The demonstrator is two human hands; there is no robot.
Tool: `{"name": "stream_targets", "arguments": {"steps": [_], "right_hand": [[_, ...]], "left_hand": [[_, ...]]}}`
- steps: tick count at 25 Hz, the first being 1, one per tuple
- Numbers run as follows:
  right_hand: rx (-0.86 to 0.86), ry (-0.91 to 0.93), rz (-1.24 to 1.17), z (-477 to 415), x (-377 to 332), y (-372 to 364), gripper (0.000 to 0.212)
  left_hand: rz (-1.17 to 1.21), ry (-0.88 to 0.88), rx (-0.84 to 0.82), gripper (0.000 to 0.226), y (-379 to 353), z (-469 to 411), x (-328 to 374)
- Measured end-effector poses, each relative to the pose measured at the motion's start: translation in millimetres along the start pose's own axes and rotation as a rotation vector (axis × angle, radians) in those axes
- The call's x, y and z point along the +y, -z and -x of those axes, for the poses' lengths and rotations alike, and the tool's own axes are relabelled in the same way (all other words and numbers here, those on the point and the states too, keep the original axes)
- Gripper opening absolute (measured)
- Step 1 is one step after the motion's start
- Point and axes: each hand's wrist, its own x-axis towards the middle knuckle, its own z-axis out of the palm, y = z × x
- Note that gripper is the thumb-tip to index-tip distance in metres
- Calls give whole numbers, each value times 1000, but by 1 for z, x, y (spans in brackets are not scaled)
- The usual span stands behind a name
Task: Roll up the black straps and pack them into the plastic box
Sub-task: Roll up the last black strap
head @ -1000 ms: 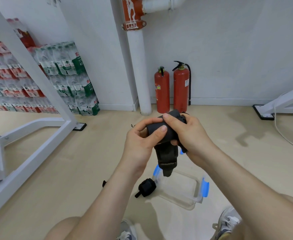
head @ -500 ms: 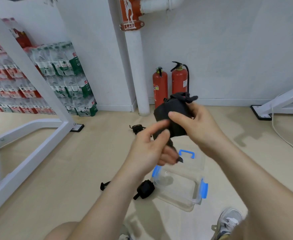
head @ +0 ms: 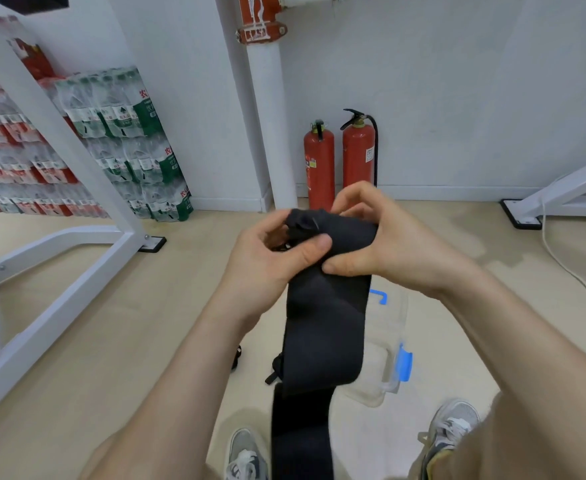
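Black strap [head: 322, 327] hangs unrolled where a tight roll was; left grip [head: 277, 261] and right grip [head: 392, 240] pinch its top end above the plastic box [head: 386, 329], so rolling likely restarts.

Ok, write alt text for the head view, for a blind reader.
A left hand and a right hand grip the bunched top of a black strap, its long tail hanging in front of a clear plastic box on the floor.
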Motion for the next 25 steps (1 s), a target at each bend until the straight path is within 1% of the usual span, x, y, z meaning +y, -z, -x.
{"name": "stream_targets", "arguments": {"steps": [1, 2, 3, 4, 6, 8, 9, 11, 13, 16, 18, 19, 21, 23, 25], "right_hand": [[56, -15, -157, -1, 3, -3, 54], [73, -39, -329, -2, 5, -8, 53], [62, -70, -450, -3, 7, -13, 50], [49, -87, -467, -4, 9, -18, 47], [67, -89, -298, -5, 11, -24, 43], [153, -85, -125, -7, 11, -28, 40], [197, -92, -103, -7, 10, -31, 40], [251, -121, -153, -6, 8, -40, 38], [254, -168, -230, -5, 8, -46, 39], [163, -256, -436, -6, 7, -43, 44], [88, -294, -628, -6, 5, -40, 35], [64, -307, -672, -6, 4, -40, 31], [63, -322, -644, -6, 5, -39, 36], [110, -296, -629, -6, 5, -38, 34], [148, -252, -677, -5, 6, -35, 29]], "left_hand": [[107, -14, 53, 24, 0, 0, 0], [203, -15, 103, 23, 0, -1, 0], [260, -10, 144, 26, -1, -2, -1], [270, 0, 176, 28, -1, -1, -1], [217, 14, 188, 30, 0, 1, -1], [119, 1, 172, 30, 0, 3, 0], [66, -22, 178, 32, 0, 4, -2], [-19, -88, 217, 40, 0, 2, -8], [-101, -160, 260, 44, 1, -1, -14], [-257, -225, 288, 46, 3, -4, -19], [-319, -271, 287, 50, 3, -3, -21], [-351, -300, 285, 49, 4, -3, -23], [-424, -350, 282, 43, 4, -3, -27], [-442, -357, 261, 41, 5, -4, -28], [-314, -278, 182, 47, 5, -3, -22]]}}
